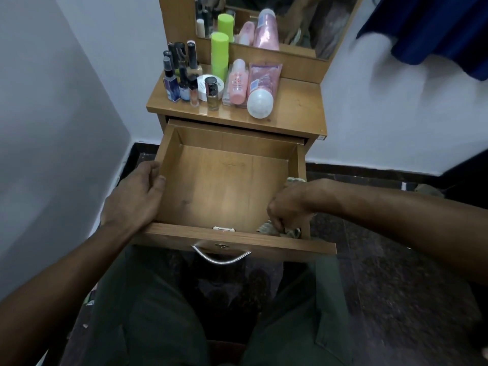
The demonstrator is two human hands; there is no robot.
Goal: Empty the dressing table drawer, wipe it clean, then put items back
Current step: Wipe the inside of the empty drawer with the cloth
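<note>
The wooden drawer (227,138) is pulled out towards me, and nothing lies on its floor apart from a cloth. My left hand (134,196) grips the drawer's left wall, thumb over the rim. My right hand (287,204) is inside the near right corner, shut on a crumpled greyish cloth (269,228) pressed against the bottom. On the dressing table top (298,107) stand the cosmetics: a green cylinder (219,55), a pink bottle (238,83), a pink tube with a white cap (261,88), a white jar (204,87) and several small dark bottles (179,72).
A mirror (285,19) rises behind the table top. White walls stand left and right, with a dark floor below. Dark blue fabric (435,27) hangs at the upper right. My legs in dark trousers are under the drawer's metal handle (220,256).
</note>
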